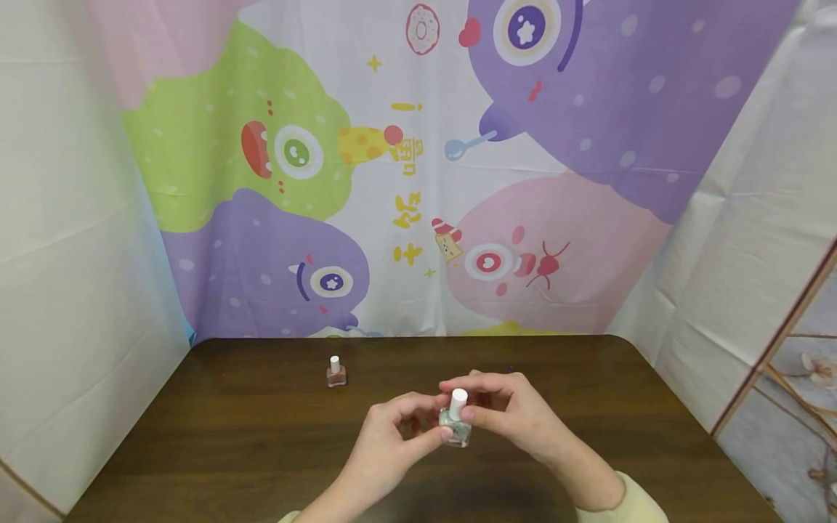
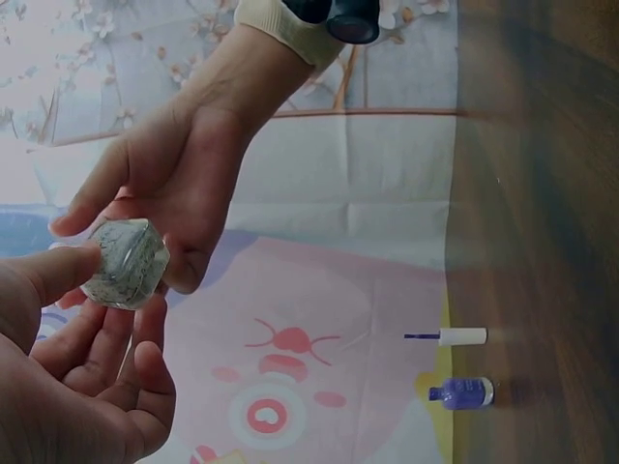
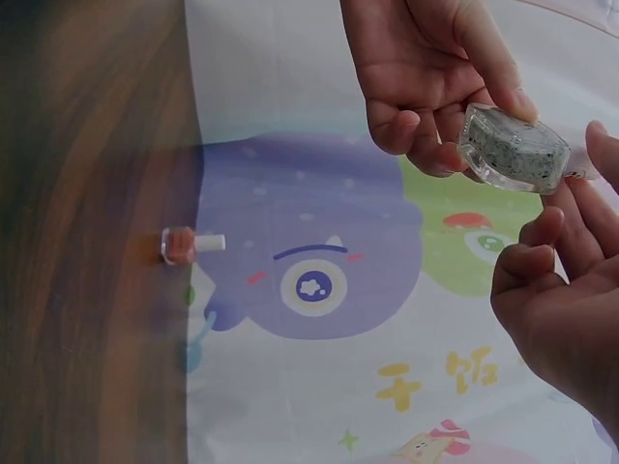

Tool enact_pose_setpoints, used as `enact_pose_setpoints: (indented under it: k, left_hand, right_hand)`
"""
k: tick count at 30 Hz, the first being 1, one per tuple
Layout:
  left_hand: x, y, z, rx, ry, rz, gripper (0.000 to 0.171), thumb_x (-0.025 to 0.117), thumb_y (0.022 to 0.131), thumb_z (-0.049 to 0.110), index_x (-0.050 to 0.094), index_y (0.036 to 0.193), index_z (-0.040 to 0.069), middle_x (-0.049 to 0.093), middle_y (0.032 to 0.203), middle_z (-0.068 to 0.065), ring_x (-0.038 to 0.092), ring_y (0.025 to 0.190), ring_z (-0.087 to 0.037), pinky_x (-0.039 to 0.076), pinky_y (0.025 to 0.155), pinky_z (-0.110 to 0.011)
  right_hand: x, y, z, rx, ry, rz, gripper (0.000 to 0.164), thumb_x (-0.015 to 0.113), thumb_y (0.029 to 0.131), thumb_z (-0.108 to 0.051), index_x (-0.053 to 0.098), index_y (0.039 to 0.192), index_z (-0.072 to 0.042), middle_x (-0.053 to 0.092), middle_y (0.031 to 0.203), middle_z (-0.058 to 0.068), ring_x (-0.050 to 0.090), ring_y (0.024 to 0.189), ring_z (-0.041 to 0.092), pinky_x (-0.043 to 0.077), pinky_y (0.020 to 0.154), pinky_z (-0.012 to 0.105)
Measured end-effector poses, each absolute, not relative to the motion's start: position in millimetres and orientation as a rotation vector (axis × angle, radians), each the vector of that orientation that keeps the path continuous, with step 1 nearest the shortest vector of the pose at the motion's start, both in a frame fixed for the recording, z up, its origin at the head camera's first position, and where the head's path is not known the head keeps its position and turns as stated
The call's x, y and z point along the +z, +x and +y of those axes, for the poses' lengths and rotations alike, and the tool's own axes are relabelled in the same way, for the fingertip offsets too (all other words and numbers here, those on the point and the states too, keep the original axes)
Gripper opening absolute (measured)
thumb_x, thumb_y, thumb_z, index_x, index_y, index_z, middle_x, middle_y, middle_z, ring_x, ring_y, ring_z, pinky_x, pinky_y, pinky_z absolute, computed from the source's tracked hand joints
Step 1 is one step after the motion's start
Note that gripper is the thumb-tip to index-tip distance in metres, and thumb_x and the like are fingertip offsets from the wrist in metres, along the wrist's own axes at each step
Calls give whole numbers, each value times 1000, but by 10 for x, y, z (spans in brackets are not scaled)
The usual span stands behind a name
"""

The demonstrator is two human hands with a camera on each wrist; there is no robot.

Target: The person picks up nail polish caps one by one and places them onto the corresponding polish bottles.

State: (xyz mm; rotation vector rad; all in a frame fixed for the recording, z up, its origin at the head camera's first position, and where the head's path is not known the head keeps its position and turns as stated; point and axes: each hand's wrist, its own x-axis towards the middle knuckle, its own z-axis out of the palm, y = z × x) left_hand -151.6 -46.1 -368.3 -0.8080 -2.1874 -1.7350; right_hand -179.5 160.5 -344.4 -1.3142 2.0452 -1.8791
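A small clear nail polish bottle (image 1: pixel 455 430) with pale, dark-flecked polish and a white cap (image 1: pixel 459 404) is held above the table. My left hand (image 1: pixel 396 433) pinches the glass body between thumb and fingers. At the white cap is my right hand (image 1: pixel 523 415), its thumb and fingers on either side of it. Both wrist views show the flecked glass base, tilted toward the cameras; the right wrist view shows the left thumb (image 3: pixel 498 72) along the glass. The cap is mostly hidden in both wrist views.
A pinkish-brown nail polish bottle (image 1: pixel 336 374), capped, stands at the table's back left. In the left wrist view, an uncapped purple bottle (image 2: pixel 464 392) stands beside its white cap with brush (image 2: pixel 462 336). A cartoon-printed cloth (image 1: pixel 405 305) hangs behind the brown table (image 1: pixel 261 436).
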Motion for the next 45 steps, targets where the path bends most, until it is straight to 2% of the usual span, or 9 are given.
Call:
enact_pose_setpoints:
  k: [8,19,33,39,45]
  left_hand:
    - [-3692,-1506,-463,-1728,-814,-2211,22,76,79,22,70,98,15,70,87,2,58,71,-6,50,61,-24]
    - [-3692,-1503,-466,-1734,-820,-2210,20,76,79,20,69,96,15,69,83,1,58,71,-5,50,61,-24]
    - [-3682,-1486,-431,-1740,-727,-2181,21,79,75,19,70,94,16,68,81,2,57,67,-5,49,58,-23]
    - [-3681,-1482,-416,-1745,-689,-2183,21,80,74,19,70,93,17,68,81,3,57,67,-6,49,59,-23]
    - [-3674,-1480,-402,-1753,-684,-2170,21,80,74,20,70,92,17,68,82,3,57,68,-6,49,58,-23]
  right_hand:
    - [-3417,-1788,1608,-1878,-1289,1998,25,57,90,3,58,113,13,68,104,6,62,92,11,55,76,30]
    - [-3418,-1781,1586,-1882,-1275,2087,20,62,88,1,63,105,10,68,97,2,62,86,9,55,70,28]
    - [-3407,-1772,1545,-1964,-1170,2199,17,69,82,0,68,97,6,68,87,3,61,78,8,54,61,26]
    - [-3408,-1750,1534,-1987,-1041,2298,17,74,78,-6,72,94,0,68,83,6,58,73,8,50,58,23]
    - [-3416,-1735,1505,-2052,-988,2319,20,77,74,-3,71,92,4,67,82,4,58,72,8,50,57,23]
